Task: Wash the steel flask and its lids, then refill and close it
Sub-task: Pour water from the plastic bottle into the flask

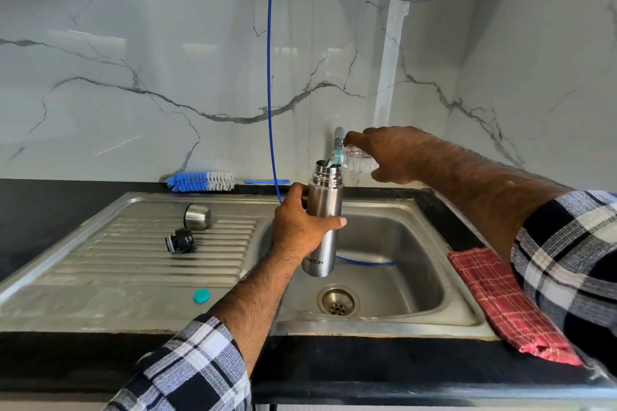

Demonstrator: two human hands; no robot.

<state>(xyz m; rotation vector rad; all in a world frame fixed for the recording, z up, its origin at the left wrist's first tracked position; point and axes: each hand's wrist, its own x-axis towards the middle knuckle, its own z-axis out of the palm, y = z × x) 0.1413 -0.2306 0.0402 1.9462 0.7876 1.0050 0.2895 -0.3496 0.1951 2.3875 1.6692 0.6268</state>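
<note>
Left hand (297,223) wrapped round upright steel flask (322,220), centre frame over steel sink basin (417,264). Right hand (384,153) gripping tilted clear plastic bottle (359,160), mouth at flask's opening. Rounded steel cap (197,216) and black inner stopper (180,239) lying left on ribbed drainboard (133,260).

Silver steel is seen on the flask (322,223) and sink (400,277). Blue and white bristles mark the brush (200,181). The cloth (500,304) is checked red, the small cap (201,295) teal, the sleeves (187,374) plaid black-and-white.
</note>
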